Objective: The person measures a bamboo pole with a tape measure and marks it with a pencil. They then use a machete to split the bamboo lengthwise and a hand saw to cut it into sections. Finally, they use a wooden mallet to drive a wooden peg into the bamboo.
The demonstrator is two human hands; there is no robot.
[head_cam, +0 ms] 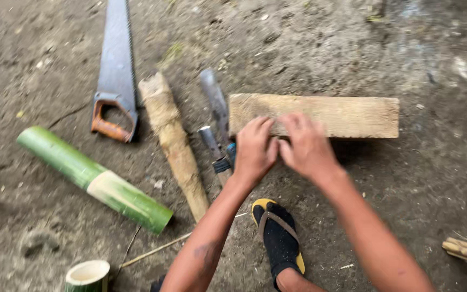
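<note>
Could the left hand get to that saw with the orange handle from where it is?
Probably yes. The left hand rests at the plank; only a wooden club and two blades lie flat between it and the saw.

The ground was bare, packed grey-brown dirt, rough and crumbly, scattered with small pebbles, bits of dry leaf and pale wood chips. Soft, even daylight fell across it and threw only faint shadows. A fine crack ran through the soil at the left, and a paler, dusty patch showed at the upper right.
</note>
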